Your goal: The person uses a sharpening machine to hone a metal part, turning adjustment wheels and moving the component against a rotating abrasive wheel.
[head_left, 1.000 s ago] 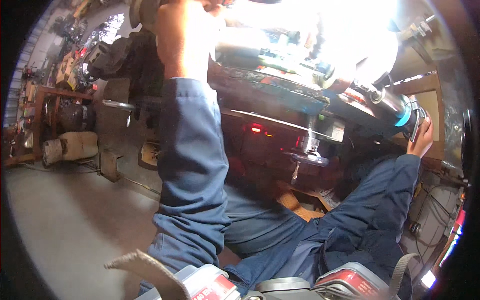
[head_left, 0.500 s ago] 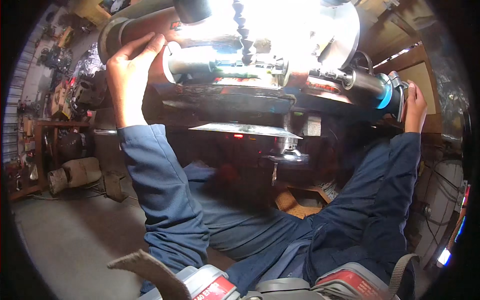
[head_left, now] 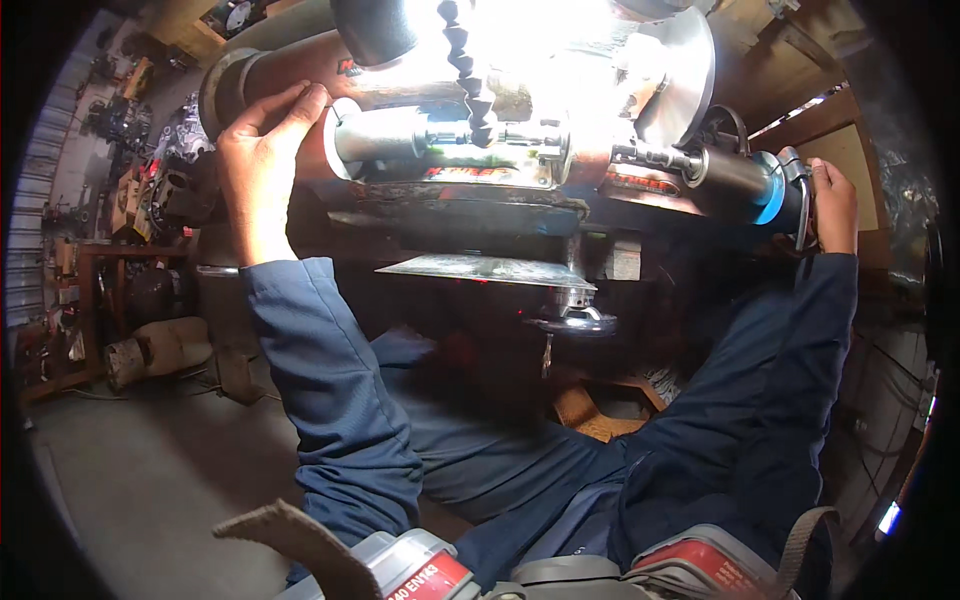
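Note:
A bench grinding machine with a brightly lit middle fills the upper view. My left hand (head_left: 265, 150) is closed at the left end of its spindle, thumb and fingers at the rim of a round collar (head_left: 343, 135). What lies inside that grip is partly hidden. My right hand (head_left: 835, 205) is closed around a bent metal lever (head_left: 803, 195) at the right end. Beside it sits a dark cylinder (head_left: 735, 182) with a blue ring (head_left: 773, 188). Between my hands lie the metal shafts (head_left: 500, 134), under a black segmented hose (head_left: 475, 90). A large grinding wheel (head_left: 690, 75) stands behind, to the right.
A dark lamp hood (head_left: 375, 30) hangs over the machine. Below project a thin metal sheet (head_left: 480, 268) and a shiny handwheel (head_left: 575, 322), close above my legs. Cluttered metal parts (head_left: 185, 130) line the left wall. A respirator's filter (head_left: 425, 575) shows at the lower edge.
Both hands keep their holds. My right hand sits slightly lower in the picture, and the view has shifted a little. The red glow under the metal sheet has faded.

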Tool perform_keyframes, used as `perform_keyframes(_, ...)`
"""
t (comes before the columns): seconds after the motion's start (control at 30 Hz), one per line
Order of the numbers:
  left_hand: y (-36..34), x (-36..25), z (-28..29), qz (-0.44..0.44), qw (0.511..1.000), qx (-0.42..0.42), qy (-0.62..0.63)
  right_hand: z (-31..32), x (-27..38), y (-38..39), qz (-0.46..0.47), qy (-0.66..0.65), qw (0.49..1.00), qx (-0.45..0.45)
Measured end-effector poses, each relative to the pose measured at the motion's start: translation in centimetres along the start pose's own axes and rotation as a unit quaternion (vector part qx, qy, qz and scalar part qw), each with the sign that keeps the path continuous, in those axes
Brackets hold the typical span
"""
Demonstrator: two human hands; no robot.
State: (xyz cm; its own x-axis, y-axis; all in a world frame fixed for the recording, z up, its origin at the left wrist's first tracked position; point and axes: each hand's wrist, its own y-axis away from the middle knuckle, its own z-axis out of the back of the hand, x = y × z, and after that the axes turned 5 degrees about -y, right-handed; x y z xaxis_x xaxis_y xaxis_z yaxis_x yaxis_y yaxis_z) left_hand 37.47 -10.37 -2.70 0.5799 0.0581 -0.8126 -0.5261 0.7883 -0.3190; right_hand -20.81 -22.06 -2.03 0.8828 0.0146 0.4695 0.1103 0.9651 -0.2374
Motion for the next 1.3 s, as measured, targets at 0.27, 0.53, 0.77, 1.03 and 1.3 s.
perform_keyframes(0.27,0.0,0.0,0.2,0.005,1.000,0.000,0.018,-0.5,-2.3,-3.6,-0.012,-0.025,0.994,0.109)
perform_keyframes(0.53,0.2,-0.5,0.2,0.009,1.000,-0.004,0.025,-0.8,-2.2,-3.3,-0.013,-0.050,0.990,0.129)
perform_keyframes(0.77,0.1,-0.6,0.1,0.014,0.999,0.000,0.034,-1.3,-0.2,1.6,-0.014,0.021,0.997,-0.071)
perform_keyframes(1.03,0.0,-0.6,-0.2,0.005,0.999,0.000,0.040,-3.1,1.1,5.1,0.047,-0.111,0.966,-0.230)
perform_keyframes(1.3,0.1,-0.7,0.2,0.011,0.999,0.001,0.042,-4.9,1.3,6.3,0.090,-0.169,0.931,-0.312)
